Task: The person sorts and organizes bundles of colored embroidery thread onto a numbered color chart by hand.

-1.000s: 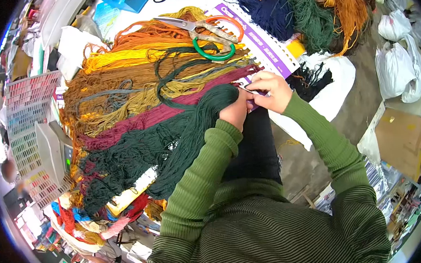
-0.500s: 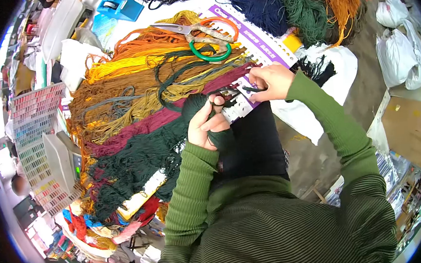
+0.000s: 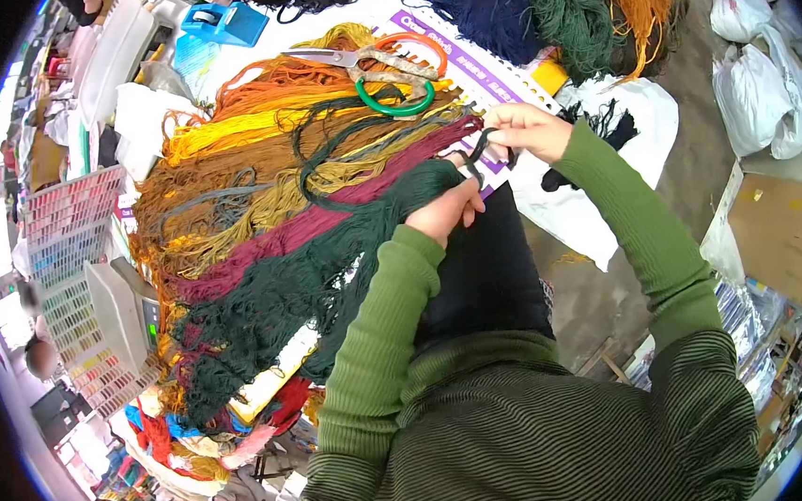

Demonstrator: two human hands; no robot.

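While right hand [image 3: 523,131] pinches strand [image 3: 476,155] | left hand [image 3: 450,211] now clasps yarn [image 3: 326,261], lowered

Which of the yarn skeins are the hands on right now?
The dark green skein, lying nearest the person beside the maroon skein: the left hand grips its end and the right hand pinches a loop of it.

Most of the purple-and-white punched paper card [image 3: 486,72] lies hidden under multicoloured yarn skeins [image 3: 253,168], its print too small to read.
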